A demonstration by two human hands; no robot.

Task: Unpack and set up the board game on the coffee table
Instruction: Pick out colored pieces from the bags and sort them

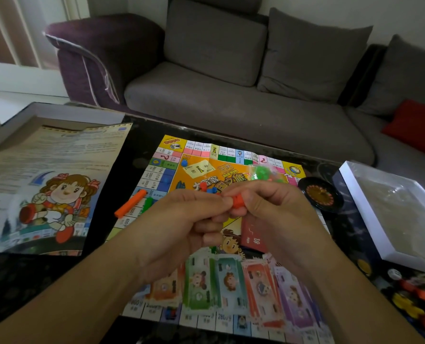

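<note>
The colourful game board (171,167) lies unfolded on the dark coffee table (137,135). Above its middle, my left hand (181,224) and my right hand (268,209) meet, both pinching a small red plastic game piece (238,201). Stacks of play money (231,279) lie fanned along the board's near edge. An orange stick piece (130,203) and a green piece (148,202) rest on the board's left side. A clear bag of green and red pieces (263,173) sits at the far right of the board. A dark red card deck (252,234) lies under my right wrist.
The box lid with a cartoon rule sheet (45,189) lies at the left. A small black roulette wheel (320,194) sits right of the board, beside the white-rimmed box bottom (370,209). Loose coloured pieces (417,304) lie at near right. A grey sofa (231,95) stands behind.
</note>
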